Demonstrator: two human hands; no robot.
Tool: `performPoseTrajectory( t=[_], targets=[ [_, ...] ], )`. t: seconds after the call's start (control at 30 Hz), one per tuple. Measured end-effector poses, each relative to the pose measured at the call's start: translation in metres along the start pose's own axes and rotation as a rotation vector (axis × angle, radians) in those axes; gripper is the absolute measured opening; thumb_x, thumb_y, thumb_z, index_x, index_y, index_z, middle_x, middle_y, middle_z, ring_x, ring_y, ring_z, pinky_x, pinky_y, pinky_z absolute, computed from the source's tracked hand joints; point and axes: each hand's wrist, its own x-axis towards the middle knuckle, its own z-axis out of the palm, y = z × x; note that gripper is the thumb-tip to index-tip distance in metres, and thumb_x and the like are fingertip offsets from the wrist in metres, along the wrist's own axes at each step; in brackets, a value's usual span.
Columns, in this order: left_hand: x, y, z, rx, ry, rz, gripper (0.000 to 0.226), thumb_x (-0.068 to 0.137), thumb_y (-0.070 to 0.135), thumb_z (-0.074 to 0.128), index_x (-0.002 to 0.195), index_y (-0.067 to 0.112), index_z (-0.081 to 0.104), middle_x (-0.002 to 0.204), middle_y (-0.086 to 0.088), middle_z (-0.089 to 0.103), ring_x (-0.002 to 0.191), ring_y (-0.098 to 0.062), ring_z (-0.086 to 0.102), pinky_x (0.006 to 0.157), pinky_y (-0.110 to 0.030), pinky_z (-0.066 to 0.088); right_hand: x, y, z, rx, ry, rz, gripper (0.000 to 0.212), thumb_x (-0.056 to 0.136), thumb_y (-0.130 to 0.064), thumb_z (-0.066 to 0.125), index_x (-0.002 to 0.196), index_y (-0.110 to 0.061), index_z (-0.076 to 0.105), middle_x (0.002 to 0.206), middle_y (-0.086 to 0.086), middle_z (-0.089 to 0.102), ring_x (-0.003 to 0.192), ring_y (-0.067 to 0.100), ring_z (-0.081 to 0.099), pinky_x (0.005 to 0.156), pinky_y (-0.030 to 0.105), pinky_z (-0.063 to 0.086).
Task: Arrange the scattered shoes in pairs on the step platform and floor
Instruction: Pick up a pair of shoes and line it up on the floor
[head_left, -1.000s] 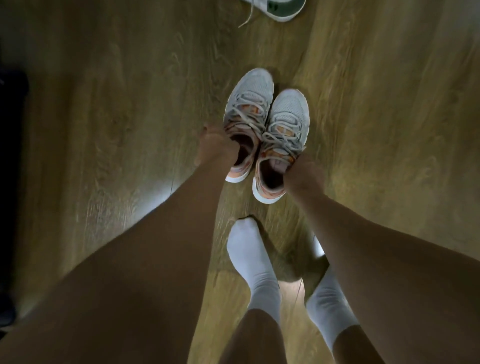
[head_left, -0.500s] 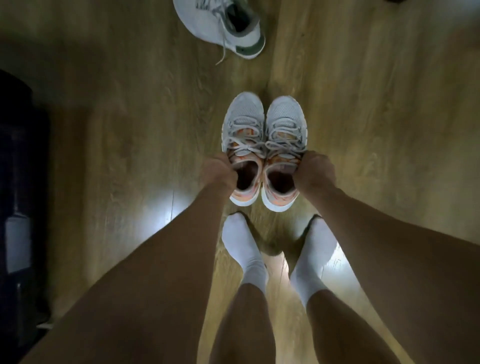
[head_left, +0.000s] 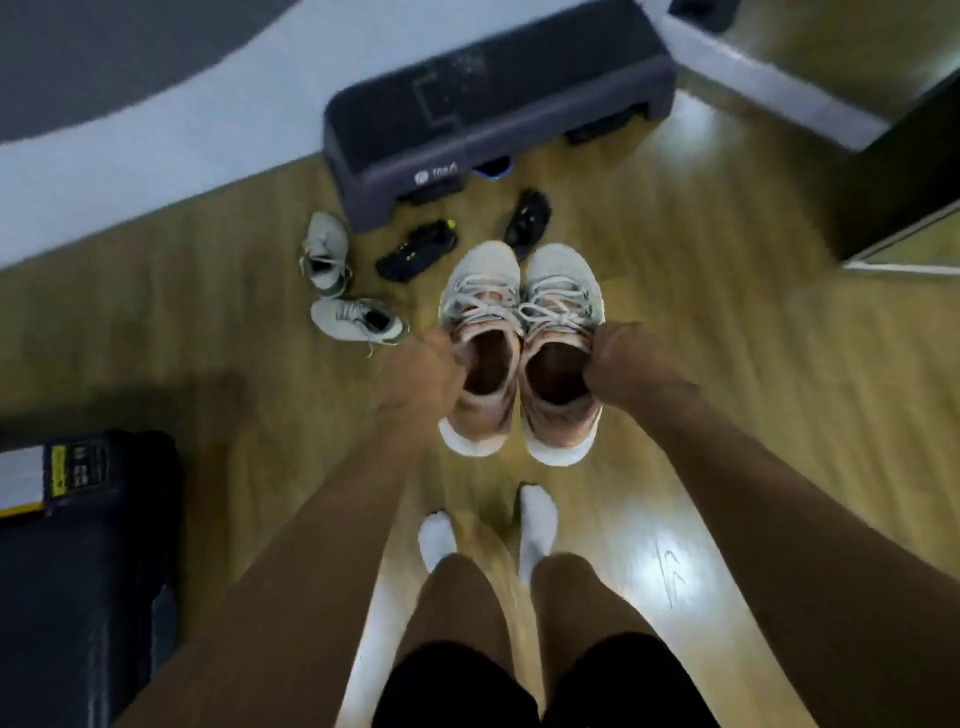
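I hold a pair of grey-and-pink sneakers side by side above the wooden floor, toes pointing away from me. My left hand (head_left: 423, 376) grips the collar of the left sneaker (head_left: 483, 291). My right hand (head_left: 623, 364) grips the collar of the right sneaker (head_left: 563, 291). Ahead stands the dark step platform (head_left: 498, 98) with nothing on its top. On the floor before it lie two pale grey-green sneakers (head_left: 324, 249) (head_left: 358, 319) pointing different ways, and two black shoes (head_left: 415, 249) (head_left: 527, 221) lying apart.
A blue object (head_left: 493, 169) peeks from under the platform's front edge. A dark case with a yellow label (head_left: 78, 519) sits at my left. A grey-and-white mat (head_left: 156, 130) lies behind the platform. A dark panel (head_left: 893, 182) stands at the right. My socked feet (head_left: 488, 530) are on the floor.
I have lifted the sneaker pair up off the floor and my view has risen, bringing the step platform and the other scattered shoes into sight.
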Motion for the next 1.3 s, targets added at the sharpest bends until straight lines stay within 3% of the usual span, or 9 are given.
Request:
performPoseTrajectory(
  t=[0.1, 0.3, 0.53, 0.7, 0.83, 0.97, 1.13, 1.3],
  targets=[
    [-0.037, 0.055, -0.052, -0.021, 0.108, 0.131, 0.030, 0.088, 0.026, 0.048, 0.101, 0.005, 0.065, 0.104, -0.025, 0.065, 0.096, -0.040, 0.060, 0.077, -0.040, 0.048, -0.053, 0.021, -0.061, 0.098, 0.110, 0.146, 0.032, 0.083, -0.010, 0.050, 0.113, 0.001, 0.057, 0.112, 0.024, 0.063, 0.102, 0.040, 0.059, 0.080, 0.038, 0.046],
    [-0.098, 0.148, -0.108, -0.019, 0.267, 0.530, 0.025, 0.086, 0.025, 0.048, 0.100, 0.010, 0.062, 0.098, -0.027, 0.065, 0.086, -0.044, 0.061, 0.063, -0.033, 0.033, -0.157, 0.064, -0.137, 0.133, 0.412, 0.374, 0.024, 0.082, -0.013, 0.047, 0.100, -0.002, 0.059, 0.100, 0.022, 0.066, 0.089, 0.041, 0.062, 0.070, 0.039, 0.047],
    [-0.190, 0.257, -0.124, -0.023, 0.266, 0.974, 0.019, 0.086, 0.017, 0.049, 0.094, 0.009, 0.064, 0.092, -0.025, 0.066, 0.082, -0.043, 0.059, 0.060, -0.037, 0.035, -0.310, 0.112, -0.181, 0.094, 0.631, 0.680, 0.019, 0.080, -0.008, 0.048, 0.093, -0.004, 0.062, 0.095, 0.021, 0.067, 0.085, 0.039, 0.062, 0.059, 0.032, 0.035],
    [-0.279, 0.330, -0.100, -0.092, 0.218, 1.232, 0.016, 0.082, 0.013, 0.049, 0.091, 0.009, 0.062, 0.090, -0.025, 0.065, 0.083, -0.045, 0.059, 0.066, -0.041, 0.045, -0.427, 0.152, -0.180, 0.119, 0.749, 0.893, 0.019, 0.079, -0.011, 0.048, 0.092, -0.004, 0.060, 0.094, 0.022, 0.067, 0.088, 0.043, 0.060, 0.062, 0.033, 0.034],
    [-0.367, 0.377, -0.070, -0.134, 0.237, 1.364, 0.018, 0.082, 0.011, 0.049, 0.089, 0.010, 0.065, 0.081, -0.022, 0.067, 0.075, -0.041, 0.061, 0.058, -0.033, 0.033, -0.520, 0.194, -0.170, 0.083, 0.822, 1.015, 0.019, 0.078, -0.012, 0.048, 0.091, -0.006, 0.060, 0.095, 0.023, 0.066, 0.087, 0.043, 0.059, 0.062, 0.033, 0.034],
    [-0.453, 0.421, -0.032, -0.188, 0.138, 1.473, 0.013, 0.080, 0.008, 0.049, 0.079, 0.009, 0.062, 0.077, -0.022, 0.064, 0.071, -0.041, 0.058, 0.058, -0.033, 0.034, -0.612, 0.236, -0.154, 0.065, 0.847, 1.154, 0.018, 0.079, -0.014, 0.046, 0.089, -0.008, 0.059, 0.095, 0.021, 0.065, 0.084, 0.040, 0.058, 0.061, 0.033, 0.032],
    [-0.549, 0.477, 0.026, -0.169, 0.026, 1.618, 0.023, 0.077, 0.009, 0.047, 0.091, 0.012, 0.066, 0.087, -0.022, 0.066, 0.081, -0.041, 0.059, 0.062, -0.033, 0.039, -0.715, 0.277, -0.127, 0.089, 0.867, 1.336, 0.007, 0.079, -0.010, 0.049, 0.082, -0.010, 0.056, 0.094, 0.020, 0.064, 0.083, 0.037, 0.053, 0.061, 0.032, 0.029],
    [-0.632, 0.529, 0.093, -0.120, -0.079, 1.716, 0.020, 0.077, 0.009, 0.047, 0.087, 0.013, 0.063, 0.086, -0.024, 0.065, 0.080, -0.045, 0.057, 0.063, -0.036, 0.039, -0.796, 0.322, -0.096, 0.158, 0.837, 1.499, 0.008, 0.078, -0.007, 0.049, 0.083, -0.008, 0.055, 0.095, 0.019, 0.063, 0.084, 0.035, 0.054, 0.062, 0.032, 0.031]
  ],
)
